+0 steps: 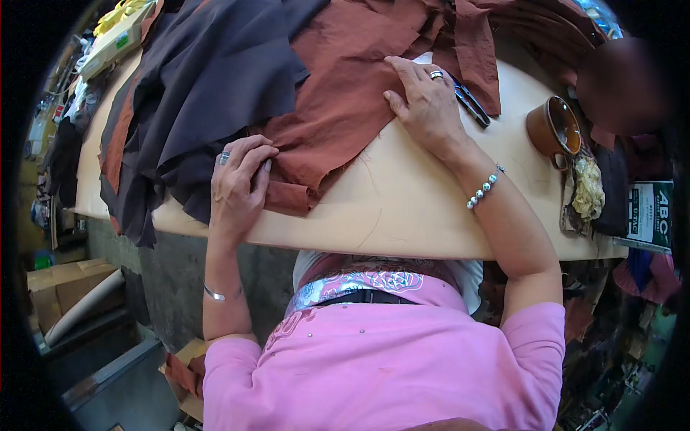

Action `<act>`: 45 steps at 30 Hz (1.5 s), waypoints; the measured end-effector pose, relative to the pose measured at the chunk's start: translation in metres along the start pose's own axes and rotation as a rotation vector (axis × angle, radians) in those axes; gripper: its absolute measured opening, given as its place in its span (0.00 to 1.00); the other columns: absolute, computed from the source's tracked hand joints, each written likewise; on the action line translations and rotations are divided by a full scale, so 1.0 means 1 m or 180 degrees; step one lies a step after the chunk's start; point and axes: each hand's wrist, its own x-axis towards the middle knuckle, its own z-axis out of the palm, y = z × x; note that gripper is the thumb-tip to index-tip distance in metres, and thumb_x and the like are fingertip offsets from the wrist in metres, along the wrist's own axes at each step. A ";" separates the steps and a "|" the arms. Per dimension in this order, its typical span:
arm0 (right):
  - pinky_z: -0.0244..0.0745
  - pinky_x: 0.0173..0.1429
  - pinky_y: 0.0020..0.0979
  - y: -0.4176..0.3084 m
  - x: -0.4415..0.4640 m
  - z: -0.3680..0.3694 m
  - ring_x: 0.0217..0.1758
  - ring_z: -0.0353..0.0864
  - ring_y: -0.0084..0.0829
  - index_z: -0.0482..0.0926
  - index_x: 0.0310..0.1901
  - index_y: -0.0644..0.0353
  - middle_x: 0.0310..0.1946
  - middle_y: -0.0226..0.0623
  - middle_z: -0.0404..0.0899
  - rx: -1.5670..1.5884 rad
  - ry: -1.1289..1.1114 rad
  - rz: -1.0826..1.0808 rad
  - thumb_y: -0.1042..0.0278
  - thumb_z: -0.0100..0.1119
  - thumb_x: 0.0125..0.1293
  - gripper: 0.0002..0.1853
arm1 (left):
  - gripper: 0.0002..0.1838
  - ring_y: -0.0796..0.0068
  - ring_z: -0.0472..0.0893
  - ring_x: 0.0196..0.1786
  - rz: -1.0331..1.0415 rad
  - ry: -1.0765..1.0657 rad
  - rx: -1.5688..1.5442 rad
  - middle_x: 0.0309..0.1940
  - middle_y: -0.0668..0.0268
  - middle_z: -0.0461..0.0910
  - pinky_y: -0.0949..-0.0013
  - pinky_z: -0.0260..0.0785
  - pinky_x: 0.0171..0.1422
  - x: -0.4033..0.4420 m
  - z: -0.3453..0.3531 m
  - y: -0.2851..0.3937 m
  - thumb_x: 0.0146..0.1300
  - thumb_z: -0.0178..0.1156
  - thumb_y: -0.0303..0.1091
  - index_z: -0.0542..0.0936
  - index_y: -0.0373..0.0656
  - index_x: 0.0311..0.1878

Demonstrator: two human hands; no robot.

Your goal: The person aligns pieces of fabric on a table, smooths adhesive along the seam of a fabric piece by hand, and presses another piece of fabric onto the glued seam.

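Note:
A rust-brown cloth [338,93] with frayed edges is spread on the pale table [402,208]. At its near left corner, the fingers and thumb of my left hand [241,179] are closed on the cloth edge. My right hand [431,108] lies on the cloth's right edge, fingers stretched out and thumb apart. Beside that hand is a slim black tool [471,103] that looks like snips, partly hidden by the fingers. Dark grey cloth [215,93] lies in loose folds to the left, close to my left hand.
A brown mug [553,129] stands at the right, near a crumpled yellowish wad [588,188]. More rust-brown cloth [474,43] is heaped at the back. Cardboard boxes [72,287] are on the floor at left. A person's blurred head [622,86] shows at far right.

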 end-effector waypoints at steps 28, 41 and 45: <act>0.70 0.36 0.32 -0.022 -0.051 -0.107 0.28 0.74 0.35 0.69 0.59 0.55 0.26 0.40 0.74 0.0668 -0.1498 0.0480 0.58 0.60 0.63 0.25 | 0.23 0.61 0.70 0.55 0.0308 -0.0570 0.0483 0.50 0.66 0.71 0.59 0.61 0.54 0.019 -0.001 -0.002 0.41 0.62 0.25 0.72 0.47 0.44; 0.49 0.73 0.33 -0.034 -0.037 -0.085 0.69 0.61 0.33 0.56 0.69 0.57 0.67 0.37 0.61 0.1991 -0.0962 0.0188 0.69 0.66 0.53 0.41 | 0.13 0.63 0.77 0.37 0.0734 0.0038 0.0945 0.37 0.65 0.71 0.63 0.70 0.39 0.064 0.037 -0.018 0.46 0.59 0.25 0.71 0.44 0.38; 0.63 0.65 0.28 -0.046 -0.015 -0.084 0.63 0.68 0.27 0.58 0.68 0.60 0.62 0.37 0.67 0.2308 -0.1468 0.0753 0.82 0.58 0.55 0.37 | 0.14 0.62 0.77 0.38 0.0601 0.0105 0.0782 0.38 0.65 0.72 0.63 0.70 0.39 0.062 0.040 -0.021 0.47 0.59 0.25 0.72 0.44 0.39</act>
